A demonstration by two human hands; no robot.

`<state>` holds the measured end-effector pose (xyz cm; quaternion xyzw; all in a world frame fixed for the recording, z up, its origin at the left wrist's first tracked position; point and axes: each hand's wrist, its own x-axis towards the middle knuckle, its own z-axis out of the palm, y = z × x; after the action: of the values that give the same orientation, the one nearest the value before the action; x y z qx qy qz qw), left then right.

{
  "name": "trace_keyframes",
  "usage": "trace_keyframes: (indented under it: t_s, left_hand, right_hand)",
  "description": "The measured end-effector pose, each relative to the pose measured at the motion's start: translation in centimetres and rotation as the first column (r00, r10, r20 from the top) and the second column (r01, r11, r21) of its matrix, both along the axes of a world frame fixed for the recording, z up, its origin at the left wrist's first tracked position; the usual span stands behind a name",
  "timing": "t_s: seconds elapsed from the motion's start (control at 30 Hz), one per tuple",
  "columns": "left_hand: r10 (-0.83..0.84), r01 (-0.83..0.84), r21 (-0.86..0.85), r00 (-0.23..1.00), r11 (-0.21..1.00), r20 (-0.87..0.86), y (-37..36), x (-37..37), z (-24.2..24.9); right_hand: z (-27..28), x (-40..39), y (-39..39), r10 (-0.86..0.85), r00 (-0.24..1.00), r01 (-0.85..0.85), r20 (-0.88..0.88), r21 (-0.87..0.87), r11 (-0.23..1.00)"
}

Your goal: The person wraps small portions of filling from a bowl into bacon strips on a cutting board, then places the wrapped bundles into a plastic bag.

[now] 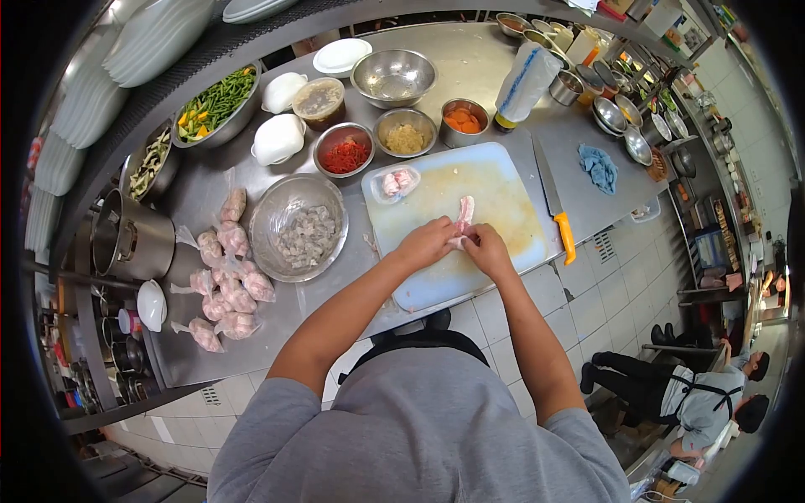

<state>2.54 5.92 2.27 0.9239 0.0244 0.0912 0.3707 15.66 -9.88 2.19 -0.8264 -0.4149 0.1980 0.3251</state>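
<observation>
A pale pink strip of meat (466, 211) lies on the white cutting board (503, 180), its near end between my hands. My left hand (429, 241) is closed on the strip from the left side. From the right, my right hand (486, 250) pinches the same near end, fingertips close to the left ones. A small clear tray (381, 191) at the board's upper left corner holds pieces of similar meat. Right of the board lies a knife (553, 194) with an orange handle.
Left of the board are a steel bowl of greyish pieces (299, 228) and several knotted bags of meat (239, 295). Bowls of red strips (343, 151), yellowish paste (405, 134) and orange slices (463, 121) stand behind. A blue cloth (598, 168) lies right. Two people stand far right.
</observation>
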Motion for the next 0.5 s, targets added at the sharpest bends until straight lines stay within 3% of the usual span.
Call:
trace_keyframes:
  t_s: [0.07,0.1,0.17,0.5]
  left_hand:
    - [0.017,-0.018,-0.037,1.000,0.999,-0.021,0.3,0.6,0.0]
    - [0.029,-0.032,-0.073,0.999,0.997,-0.043,0.5,0.8,-0.1]
    - [0.010,-0.017,-0.069,0.995,0.997,-0.100,1.0,1.4,-0.1]
    - [-0.119,0.102,-0.080,0.964,0.992,-0.240,0.9,1.7,0.2]
  right_hand:
    - [0.7,-0.4,0.1,-0.054,0.999,0.053,0.000,0.204,0.977]
    - [1.1,-0.7,0.0,-0.050,0.999,0.049,0.000,0.204,0.978]
    - [1.9,-1.2,-0.4,0.156,0.923,-0.249,0.351,0.238,0.939]
    - [0.0,-0.9,-0.8,0.112,0.966,-0.164,0.232,0.219,0.962]
